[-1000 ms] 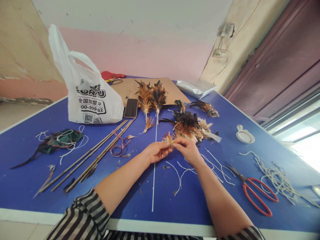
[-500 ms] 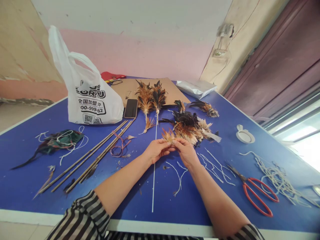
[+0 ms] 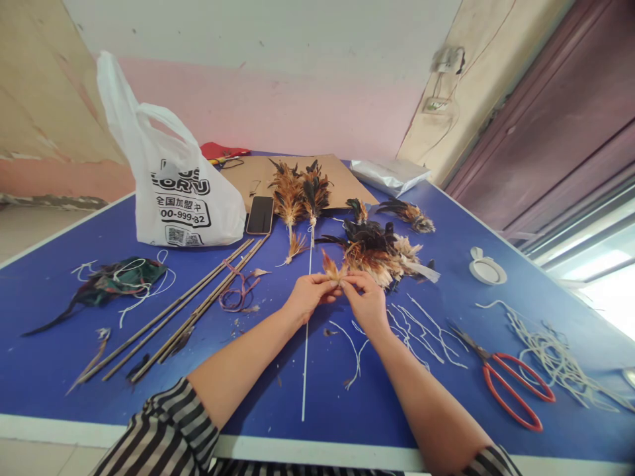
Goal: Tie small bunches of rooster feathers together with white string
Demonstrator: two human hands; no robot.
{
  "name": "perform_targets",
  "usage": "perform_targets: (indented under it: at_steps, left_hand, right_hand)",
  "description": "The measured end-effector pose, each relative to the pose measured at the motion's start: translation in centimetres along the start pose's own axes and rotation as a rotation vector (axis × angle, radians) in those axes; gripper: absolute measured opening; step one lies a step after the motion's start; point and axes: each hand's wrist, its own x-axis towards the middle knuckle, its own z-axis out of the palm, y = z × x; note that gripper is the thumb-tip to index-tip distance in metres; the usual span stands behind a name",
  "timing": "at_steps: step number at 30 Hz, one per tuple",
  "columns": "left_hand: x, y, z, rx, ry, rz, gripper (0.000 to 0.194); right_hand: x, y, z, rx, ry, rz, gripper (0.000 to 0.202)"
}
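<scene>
My left hand (image 3: 308, 296) and my right hand (image 3: 366, 301) meet over the middle of the blue table (image 3: 59, 370). Both pinch a small bunch of orange-brown feathers (image 3: 331, 268) by its base, the tips fanning upward. Just beyond my right hand lies a pile of brown and black feathers (image 3: 381, 252). Short white string pieces (image 3: 421, 327) lie under and to the right of my right wrist. A thin white stick (image 3: 305, 357) runs along the table below my hands.
Red-handled scissors (image 3: 510, 390) and a tangle of string (image 3: 555, 360) lie at the right. Thin wooden sticks (image 3: 188, 307) and a dark feather bundle (image 3: 116, 281) lie at the left. A white plastic bag (image 3: 173, 185), a phone (image 3: 260, 214), tied feather bunches (image 3: 300, 192) and cardboard stand behind.
Both hands have shifted slightly left and away from me with the small feather bunch, which now stands more upright between the fingers.
</scene>
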Motion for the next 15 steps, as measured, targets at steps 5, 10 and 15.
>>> perform_targets:
  at_steps: [5,10,15]
  left_hand:
    - [0.1,-0.2,-0.1,0.029,-0.017,0.007,0.020]
    - [0.2,-0.1,-0.2,0.071,-0.046,-0.002,0.021]
    - [0.5,-0.3,-0.5,0.157,-0.019,0.075,0.019]
  right_hand:
    - [-0.1,0.2,0.1,0.005,0.004,-0.026,0.014]
    - [0.1,0.5,0.0,0.001,-0.012,-0.020,0.012]
    - [0.2,-0.8,-0.7,-0.090,0.089,-0.061,0.019]
